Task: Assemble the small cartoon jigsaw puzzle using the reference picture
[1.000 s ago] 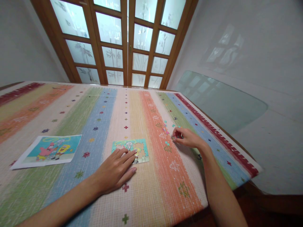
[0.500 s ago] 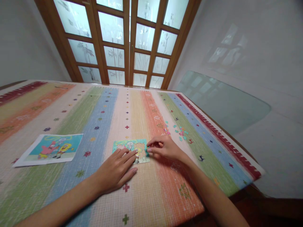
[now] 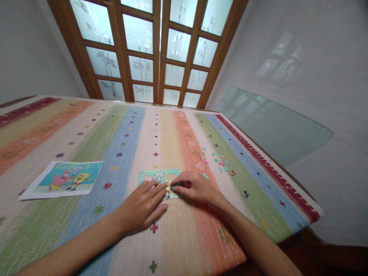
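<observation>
Leftward came the right hand (image 3: 196, 187), pinching what looked like a teal piece (image 3: 172, 188) over the right half of the puzzle (image 3: 159, 176), long axis crosswise on the desk (image 3: 176, 234), the left hand (image 3: 143, 205) lying flat across its near side.

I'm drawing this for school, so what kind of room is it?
Probably a room in a home, maybe for dining: a striped tablecloth is spread out, a jigsaw puzzle lies on it, and wooden doors with frosted panes stand beyond.
</observation>
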A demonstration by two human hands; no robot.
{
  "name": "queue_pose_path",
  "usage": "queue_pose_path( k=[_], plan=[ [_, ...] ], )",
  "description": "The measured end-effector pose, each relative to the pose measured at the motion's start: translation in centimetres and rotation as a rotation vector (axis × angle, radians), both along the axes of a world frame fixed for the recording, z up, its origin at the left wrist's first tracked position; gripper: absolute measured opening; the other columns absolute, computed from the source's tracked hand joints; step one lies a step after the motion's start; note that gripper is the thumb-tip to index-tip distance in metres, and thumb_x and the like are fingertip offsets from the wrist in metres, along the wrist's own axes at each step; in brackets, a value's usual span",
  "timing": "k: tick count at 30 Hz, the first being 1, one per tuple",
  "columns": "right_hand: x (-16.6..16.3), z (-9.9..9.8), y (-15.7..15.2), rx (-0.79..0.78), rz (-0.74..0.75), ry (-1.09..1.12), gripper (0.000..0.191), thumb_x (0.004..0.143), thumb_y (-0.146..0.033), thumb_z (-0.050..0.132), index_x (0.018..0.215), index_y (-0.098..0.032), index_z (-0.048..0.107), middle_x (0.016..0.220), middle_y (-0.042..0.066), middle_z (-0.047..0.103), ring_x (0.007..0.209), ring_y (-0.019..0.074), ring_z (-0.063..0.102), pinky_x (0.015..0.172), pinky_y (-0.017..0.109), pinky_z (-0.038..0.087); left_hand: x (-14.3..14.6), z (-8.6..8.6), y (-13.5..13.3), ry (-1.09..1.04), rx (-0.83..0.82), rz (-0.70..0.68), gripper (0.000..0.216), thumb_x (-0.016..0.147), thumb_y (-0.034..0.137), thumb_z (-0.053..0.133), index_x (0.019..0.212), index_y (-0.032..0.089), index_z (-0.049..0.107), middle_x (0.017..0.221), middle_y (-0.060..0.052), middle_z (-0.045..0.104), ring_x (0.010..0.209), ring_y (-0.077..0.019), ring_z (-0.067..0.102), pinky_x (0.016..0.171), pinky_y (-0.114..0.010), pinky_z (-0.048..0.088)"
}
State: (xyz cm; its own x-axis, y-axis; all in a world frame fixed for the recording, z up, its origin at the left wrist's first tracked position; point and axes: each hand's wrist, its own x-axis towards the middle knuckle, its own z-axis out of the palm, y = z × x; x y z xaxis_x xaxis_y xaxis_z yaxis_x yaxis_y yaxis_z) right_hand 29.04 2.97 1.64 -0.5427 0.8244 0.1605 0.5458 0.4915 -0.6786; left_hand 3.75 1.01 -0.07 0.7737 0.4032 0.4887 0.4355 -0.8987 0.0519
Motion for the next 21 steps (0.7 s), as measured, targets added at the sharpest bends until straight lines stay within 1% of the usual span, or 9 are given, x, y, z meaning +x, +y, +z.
queue_pose_path(
  k=[4,13,17,21],
  plan=[
    [-0.24,-0.12,-0.12,0.071,0.01,-0.019,0.013,0.091,-0.02,0.068,0.098,-0.019,0.079,0.085,0.005,0.076,0.073,0.0148,0.062,0.071,0.028,0.047,0.05,-0.07,0.03,0.009,0.024,0.001,0.035,0.109,0.032,0.04,0.127,0.013,0.062,0.128,-0.014,0.068,0.108,-0.0309,0.06,0.094,-0.049,0.049],
    [-0.21,-0.04,-0.07,0.007,-0.018,0.013,0.012,0.089,-0.019,0.07,0.097,-0.019,0.08,0.08,0.003,0.075,0.065,0.0125,0.059,0.064,0.026,0.044,0.23,-0.09,-0.1,0.019,0.046,0.006,0.036,0.109,0.032,0.038,0.126,0.011,0.062,0.128,-0.015,0.069,0.107,-0.031,0.06,0.093,-0.05,0.049],
    [-0.3,0.0,-0.09,0.023,-0.011,-0.015,0.013,0.088,-0.017,0.071,0.097,-0.019,0.08,0.082,0.004,0.075,0.068,0.013,0.059,0.068,0.026,0.045,0.18,0.01,-0.11,0.005,0.058,0.007,0.035,0.109,0.032,0.039,0.125,0.012,0.062,0.127,-0.014,0.069,0.107,-0.0305,0.061,0.093,-0.049,0.049],
    [-0.33,-0.02,-0.15,0.092,-0.004,-0.045,0.012,0.088,-0.015,0.07,0.096,-0.019,0.079,0.083,0.004,0.072,0.075,0.0148,0.061,0.073,0.028,0.046,0.2,-0.08,-0.14,0.015,0.054,0.01,0.037,0.109,0.032,0.037,0.125,0.011,0.062,0.127,-0.015,0.069,0.107,-0.0313,0.061,0.093,-0.049,0.049]
  ],
)
